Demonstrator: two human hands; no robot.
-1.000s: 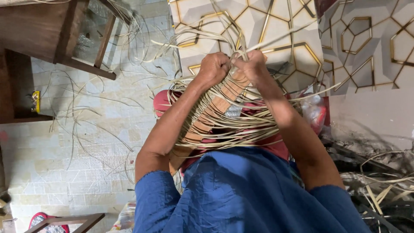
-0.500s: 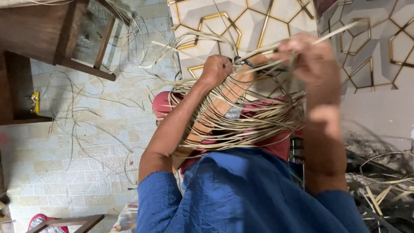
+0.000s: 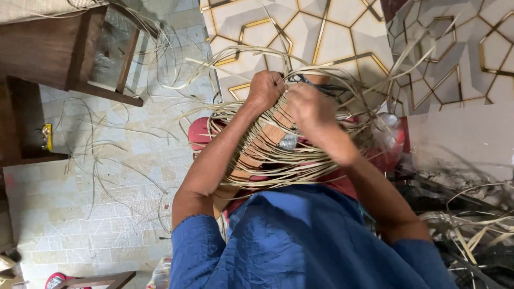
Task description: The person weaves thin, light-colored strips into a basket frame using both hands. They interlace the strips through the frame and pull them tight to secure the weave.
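Observation:
A half-woven object of pale cane strands [image 3: 278,155] lies across my lap, with many loose strips looping out to the sides. My left hand [image 3: 266,88] grips the far edge of the weave, fingers closed on the strands. My right hand [image 3: 308,107] sits right beside it, fingers curled into the same strands near a dark strip [image 3: 305,80]. Both forearms reach forward over the weave. My blue shirt [image 3: 300,241] fills the bottom of the view and hides the near part of the work.
Loose cane strips [image 3: 118,155] are scattered over the tiled floor at left. A dark wooden stool [image 3: 80,48] stands at upper left. A patterned wall panel [image 3: 342,27] is ahead. A red stool [image 3: 199,134] shows under the weave. Cane scraps [image 3: 471,225] pile up at right.
My right hand, which had pulled a strand out and up to the right, has come back down beside my left hand on the weave. The left hand has stayed in place.

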